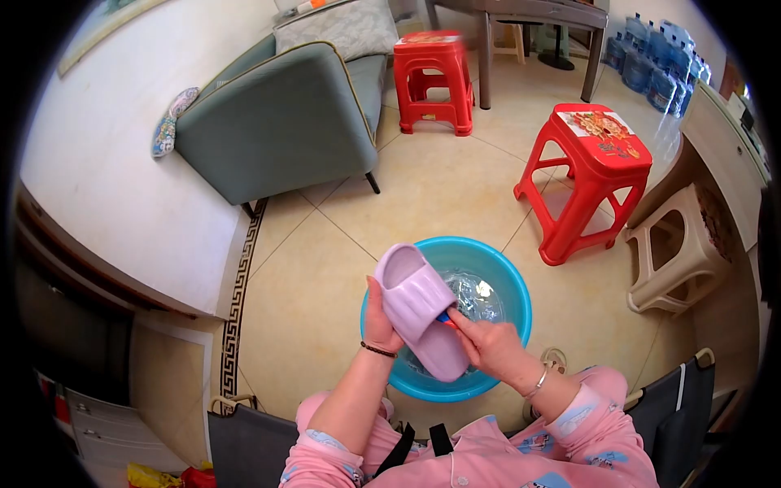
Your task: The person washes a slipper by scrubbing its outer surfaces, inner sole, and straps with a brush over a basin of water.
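Observation:
A light purple slipper (407, 303) is held over a blue basin (518, 281) of water on the floor. My left hand (379, 320) wraps round the slipper's left side, thumb up along its edge. In my right hand (488, 342) is a small brush with a blue and red handle (445, 319), its far end inside the slipper's opening under the strap. The brush's bristles are hidden. Water (480, 299) shows in the basin to the right of the slipper.
A red stool (586, 179) stands ahead right, another (434, 85) farther off. A grey-green sofa (277, 118) is ahead left. At right are a beige stool (679, 252) and a cabinet (724, 146). Water bottles (651, 61) stand at the back right.

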Action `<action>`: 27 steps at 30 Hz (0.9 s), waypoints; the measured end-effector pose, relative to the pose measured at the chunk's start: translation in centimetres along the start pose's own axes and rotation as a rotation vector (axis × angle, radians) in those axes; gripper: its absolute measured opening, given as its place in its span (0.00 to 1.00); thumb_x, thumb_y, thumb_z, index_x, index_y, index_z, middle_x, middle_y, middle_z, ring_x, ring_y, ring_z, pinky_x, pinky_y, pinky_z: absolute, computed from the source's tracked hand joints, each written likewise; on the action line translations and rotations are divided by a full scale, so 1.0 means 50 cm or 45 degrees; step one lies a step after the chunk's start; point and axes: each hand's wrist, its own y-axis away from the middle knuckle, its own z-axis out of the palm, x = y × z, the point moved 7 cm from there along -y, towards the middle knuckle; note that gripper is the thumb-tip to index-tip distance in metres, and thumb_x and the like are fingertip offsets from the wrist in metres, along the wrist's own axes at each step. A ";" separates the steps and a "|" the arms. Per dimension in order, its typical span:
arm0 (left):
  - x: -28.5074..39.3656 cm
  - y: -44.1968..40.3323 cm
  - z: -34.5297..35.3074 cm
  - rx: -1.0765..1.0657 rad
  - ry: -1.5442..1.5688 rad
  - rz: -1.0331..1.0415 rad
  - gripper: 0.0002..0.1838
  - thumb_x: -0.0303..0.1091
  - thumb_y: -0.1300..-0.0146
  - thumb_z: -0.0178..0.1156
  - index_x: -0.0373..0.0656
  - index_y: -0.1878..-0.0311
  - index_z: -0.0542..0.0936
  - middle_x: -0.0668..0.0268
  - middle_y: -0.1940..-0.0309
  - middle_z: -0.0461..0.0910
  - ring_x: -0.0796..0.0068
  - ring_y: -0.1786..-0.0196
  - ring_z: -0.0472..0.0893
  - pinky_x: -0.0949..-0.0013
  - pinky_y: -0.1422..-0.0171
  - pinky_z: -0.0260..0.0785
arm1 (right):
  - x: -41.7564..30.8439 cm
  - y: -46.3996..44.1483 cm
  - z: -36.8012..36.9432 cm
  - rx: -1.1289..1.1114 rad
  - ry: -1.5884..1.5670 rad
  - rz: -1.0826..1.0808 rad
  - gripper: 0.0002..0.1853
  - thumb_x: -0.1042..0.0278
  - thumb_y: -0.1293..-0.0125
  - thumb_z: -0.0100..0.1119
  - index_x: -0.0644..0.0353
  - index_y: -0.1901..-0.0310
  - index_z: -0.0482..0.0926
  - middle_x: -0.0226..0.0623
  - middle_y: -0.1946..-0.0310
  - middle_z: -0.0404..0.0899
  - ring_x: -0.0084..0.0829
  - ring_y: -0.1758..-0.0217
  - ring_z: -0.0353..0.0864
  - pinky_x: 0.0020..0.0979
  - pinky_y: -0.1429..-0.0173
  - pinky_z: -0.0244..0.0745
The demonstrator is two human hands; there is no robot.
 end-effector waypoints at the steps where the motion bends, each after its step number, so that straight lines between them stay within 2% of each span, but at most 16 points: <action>1: -0.008 0.003 0.004 0.000 0.001 0.001 0.45 0.71 0.39 0.47 0.39 0.34 0.64 0.55 0.40 0.73 0.58 0.40 0.75 0.56 0.34 0.68 | 0.005 0.002 0.008 0.028 0.102 0.064 0.13 0.67 0.36 0.54 0.59 0.51 0.78 0.44 0.76 0.79 0.44 0.76 0.80 0.43 0.72 0.75; 2: -0.019 0.007 0.009 0.010 -0.019 -0.003 0.45 0.71 0.39 0.47 0.39 0.34 0.64 0.55 0.40 0.73 0.59 0.40 0.75 0.56 0.34 0.68 | 0.005 0.001 0.022 0.028 0.103 0.065 0.13 0.67 0.36 0.54 0.59 0.51 0.78 0.44 0.76 0.79 0.44 0.76 0.80 0.43 0.72 0.75; 4: -0.032 0.016 0.028 0.013 -0.073 0.006 0.43 0.70 0.38 0.47 0.39 0.34 0.65 0.56 0.41 0.74 0.60 0.40 0.75 0.57 0.34 0.68 | 0.013 -0.003 0.025 0.241 -0.033 0.084 0.11 0.68 0.37 0.54 0.62 0.56 0.78 0.45 0.77 0.79 0.47 0.77 0.79 0.44 0.72 0.75; 8: -0.059 0.024 0.016 0.108 -0.055 -0.059 0.42 0.70 0.38 0.46 0.42 0.34 0.65 0.59 0.41 0.74 0.63 0.41 0.76 0.59 0.36 0.69 | 0.022 -0.018 0.034 0.295 -0.104 0.095 0.08 0.69 0.37 0.54 0.62 0.60 0.79 0.48 0.76 0.78 0.49 0.76 0.79 0.45 0.70 0.75; 10: -0.052 0.022 0.006 0.129 -0.074 -0.061 0.42 0.70 0.37 0.46 0.42 0.35 0.66 0.59 0.42 0.75 0.63 0.42 0.76 0.59 0.36 0.69 | 0.019 -0.025 0.040 0.194 -0.351 0.102 0.07 0.69 0.37 0.54 0.62 0.62 0.79 0.50 0.75 0.78 0.51 0.73 0.79 0.44 0.68 0.75; 11: -0.047 0.020 0.000 0.147 -0.093 -0.062 0.42 0.70 0.37 0.46 0.42 0.35 0.66 0.59 0.43 0.75 0.63 0.42 0.76 0.59 0.37 0.70 | 0.018 -0.026 0.033 0.192 -0.350 0.099 0.07 0.69 0.37 0.54 0.62 0.62 0.79 0.50 0.75 0.78 0.51 0.73 0.79 0.44 0.68 0.75; 13: -0.038 0.017 -0.008 0.120 -0.091 -0.079 0.42 0.70 0.37 0.46 0.42 0.36 0.67 0.58 0.43 0.75 0.62 0.42 0.77 0.59 0.37 0.70 | 0.010 -0.027 0.035 0.001 -0.508 0.029 0.08 0.71 0.38 0.56 0.61 0.59 0.80 0.50 0.73 0.79 0.50 0.71 0.81 0.39 0.68 0.76; 16: -0.038 0.013 -0.010 0.074 -0.064 -0.110 0.42 0.71 0.37 0.45 0.41 0.36 0.67 0.57 0.42 0.75 0.61 0.42 0.76 0.58 0.36 0.69 | 0.013 -0.030 0.017 -0.094 -0.531 -0.013 0.10 0.70 0.38 0.56 0.59 0.56 0.80 0.50 0.73 0.79 0.49 0.73 0.80 0.39 0.69 0.76; 20: -0.024 -0.003 -0.024 0.020 0.008 -0.088 0.44 0.71 0.38 0.46 0.39 0.34 0.66 0.55 0.40 0.73 0.60 0.40 0.75 0.57 0.35 0.68 | 0.006 -0.017 -0.005 -0.069 -0.361 -0.041 0.11 0.65 0.36 0.56 0.52 0.53 0.80 0.46 0.75 0.79 0.47 0.75 0.80 0.43 0.70 0.76; 22: -0.005 -0.001 -0.005 -0.029 0.020 -0.079 0.44 0.71 0.38 0.46 0.39 0.34 0.65 0.55 0.40 0.73 0.59 0.39 0.75 0.56 0.34 0.67 | -0.007 0.004 0.000 -0.128 -0.094 -0.065 0.17 0.65 0.36 0.56 0.49 0.45 0.77 0.44 0.77 0.80 0.46 0.77 0.80 0.44 0.72 0.75; 23: 0.002 0.002 0.007 -0.072 0.038 -0.065 0.44 0.70 0.38 0.46 0.39 0.34 0.64 0.54 0.39 0.72 0.59 0.39 0.74 0.56 0.34 0.67 | -0.010 0.008 0.006 -0.126 -0.093 -0.065 0.17 0.65 0.36 0.56 0.49 0.45 0.77 0.44 0.77 0.80 0.46 0.77 0.80 0.44 0.72 0.75; 25: -0.011 0.004 0.014 -0.045 0.014 -0.045 0.44 0.70 0.38 0.46 0.39 0.33 0.64 0.55 0.39 0.72 0.60 0.39 0.74 0.56 0.34 0.67 | 0.001 0.007 0.006 0.087 -0.001 0.070 0.16 0.65 0.36 0.56 0.52 0.47 0.76 0.45 0.79 0.79 0.46 0.77 0.81 0.45 0.74 0.74; 27: -0.038 0.005 0.017 -0.022 0.000 -0.035 0.44 0.70 0.38 0.47 0.39 0.33 0.64 0.56 0.39 0.72 0.60 0.39 0.74 0.56 0.33 0.67 | 0.016 0.000 0.026 0.109 0.022 0.167 0.14 0.66 0.36 0.55 0.54 0.49 0.75 0.46 0.79 0.79 0.47 0.77 0.81 0.46 0.74 0.74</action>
